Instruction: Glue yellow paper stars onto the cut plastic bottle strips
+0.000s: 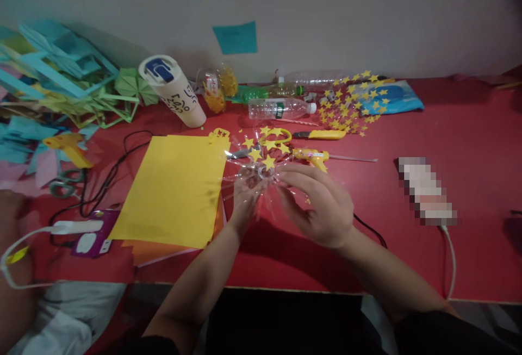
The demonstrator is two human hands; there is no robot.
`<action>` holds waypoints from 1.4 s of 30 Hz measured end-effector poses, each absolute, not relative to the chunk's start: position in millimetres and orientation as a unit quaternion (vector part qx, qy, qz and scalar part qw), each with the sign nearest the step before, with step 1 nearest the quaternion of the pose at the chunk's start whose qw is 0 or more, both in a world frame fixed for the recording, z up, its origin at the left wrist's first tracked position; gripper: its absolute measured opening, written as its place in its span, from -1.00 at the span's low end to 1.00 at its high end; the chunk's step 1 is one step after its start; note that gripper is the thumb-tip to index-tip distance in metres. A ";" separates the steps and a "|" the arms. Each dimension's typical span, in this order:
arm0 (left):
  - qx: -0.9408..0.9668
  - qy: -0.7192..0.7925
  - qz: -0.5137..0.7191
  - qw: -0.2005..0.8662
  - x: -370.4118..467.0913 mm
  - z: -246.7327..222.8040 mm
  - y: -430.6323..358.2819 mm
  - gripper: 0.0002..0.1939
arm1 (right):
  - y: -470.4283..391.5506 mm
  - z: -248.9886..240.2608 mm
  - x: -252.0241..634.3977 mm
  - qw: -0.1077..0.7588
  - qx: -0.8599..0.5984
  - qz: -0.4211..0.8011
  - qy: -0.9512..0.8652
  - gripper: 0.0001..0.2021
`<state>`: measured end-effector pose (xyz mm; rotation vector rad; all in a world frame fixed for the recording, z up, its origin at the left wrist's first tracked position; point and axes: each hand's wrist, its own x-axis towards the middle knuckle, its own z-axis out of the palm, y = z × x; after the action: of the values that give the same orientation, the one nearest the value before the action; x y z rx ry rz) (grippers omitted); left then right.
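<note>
splaying clear plastic [266, 172] bears yellow stars [268, 161]

Open surface on the red table [367, 192] extended between the right hand [320, 205] and the pixelated device [426, 189]; a black cord [373, 230] partly crossed its near side. The far right offered bare room beyond the blue packet [402, 98]. Far of the hands, the star-tipped plastic piece [267, 154], yellow glue gun [310, 154] and yellow cutter [324, 134] obstructed passage. The upright tumbler [177, 94] stood far left, beyond the low yellow sheets [173, 189].
</note>
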<state>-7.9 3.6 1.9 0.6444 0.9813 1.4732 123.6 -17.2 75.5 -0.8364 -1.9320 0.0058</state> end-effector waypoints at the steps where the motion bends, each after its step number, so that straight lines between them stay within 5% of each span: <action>1: 0.270 0.426 0.633 0.587 -7.8 -0.6 4.7 -0.60 | -17.3 78.9 126.4 0.504 -0.344 0.006 -0.792 -0.77; 6: 0.278 0.417 0.631 0.592 -12.0 -16.4 11.6 -0.53 | -9.2 90.7 145.9 0.547 -0.414 0.033 -0.727 -0.80; 11: 0.273 0.404 0.625 0.609 -20.6 -24.9 13.4 -0.47 | 11.9 82.9 155.9 0.442 -0.512 0.167 -0.717 -0.92; 18: 0.317 0.396 0.611 0.607 -23.0 -12.5 17.0 -0.56 | 19.5 67.1 146.8 0.353 -0.476 0.381 -0.710 -0.80; 31: 0.333 0.461 0.551 0.611 -56.6 -48.8 15.1 -0.53 | 31.0 8.2 139.0 0.390 -0.482 0.297 -0.726 -0.77; 38: 0.427 0.432 0.494 0.622 -86.4 -41.3 24.2 -0.15 | 37.5 -10.7 139.4 0.367 -0.505 0.279 -0.730 -0.77; 42: 0.458 0.415 0.484 0.619 -92.9 -40.9 27.0 -0.14 | 37.7 -19.6 138.7 0.341 -0.523 0.266 -0.734 -0.77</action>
<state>-92.9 27.0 -40.9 1.0530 0.9556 1.1142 138.7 37.7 -19.6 -1.3613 -1.9090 0.6926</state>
